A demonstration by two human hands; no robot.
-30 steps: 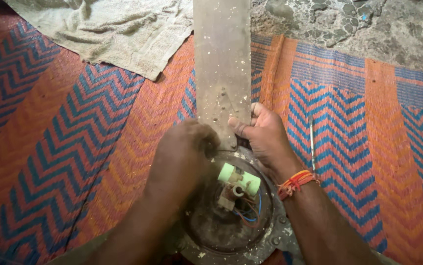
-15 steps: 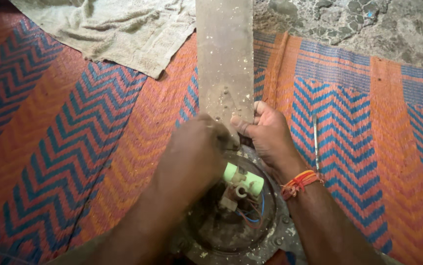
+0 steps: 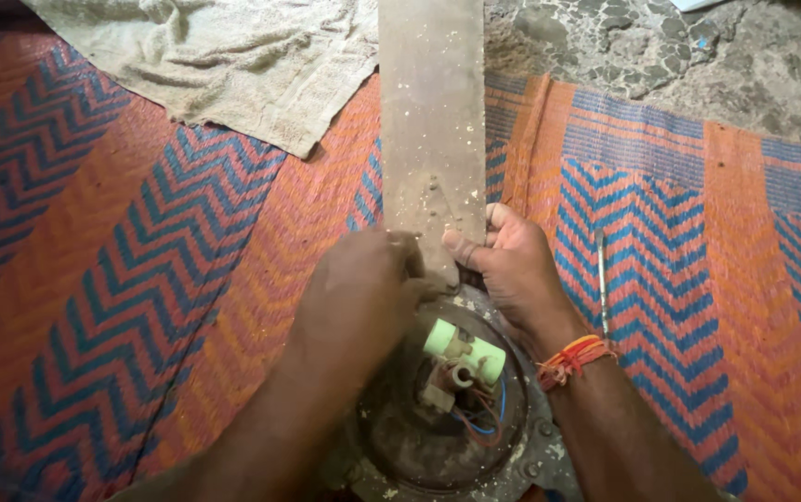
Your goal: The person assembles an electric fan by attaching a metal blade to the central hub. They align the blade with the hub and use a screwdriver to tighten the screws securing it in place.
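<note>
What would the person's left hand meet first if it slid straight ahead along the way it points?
The left hand points up the picture at the dusty grey-brown metal fan blade, whose base it already touches. Depth is unclear, so this is a best judgement.

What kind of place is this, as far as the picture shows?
Probably the floor of a home or small repair spot: a woven zigzag mat over stone floor, a towel, and a dusty ceiling fan being worked on.

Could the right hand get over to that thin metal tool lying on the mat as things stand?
Probably yes: the right hand grips the fan blade, and the thin metal tool lies beside its wrist on the mat, nothing between.
</note>
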